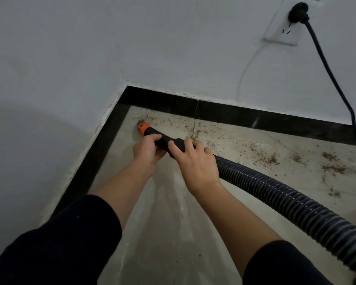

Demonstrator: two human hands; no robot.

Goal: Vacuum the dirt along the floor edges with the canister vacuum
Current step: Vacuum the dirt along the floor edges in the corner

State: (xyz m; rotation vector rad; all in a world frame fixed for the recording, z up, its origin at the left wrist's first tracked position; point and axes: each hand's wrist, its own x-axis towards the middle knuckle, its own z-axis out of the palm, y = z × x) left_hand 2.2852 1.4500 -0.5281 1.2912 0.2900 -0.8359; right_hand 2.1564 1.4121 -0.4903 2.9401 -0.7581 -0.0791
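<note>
A black ribbed vacuum hose (286, 199) runs in from the lower right to a smooth black nozzle with an orange tip (143, 128). The tip points into the floor corner, close to the black skirting. My left hand (147, 150) grips the nozzle just behind the orange tip. My right hand (193, 159) holds the nozzle's rear end where the ribbed hose begins. Brown dirt (263, 156) is scattered over the grey tiles along the back wall, to the right of the nozzle. The canister is out of view.
Black skirting (224, 112) lines both walls and meets at the corner. A white wall socket (284, 30) at the upper right holds a black plug whose cable (335, 83) hangs down to the floor at the right edge. A thin white wire drops from the socket.
</note>
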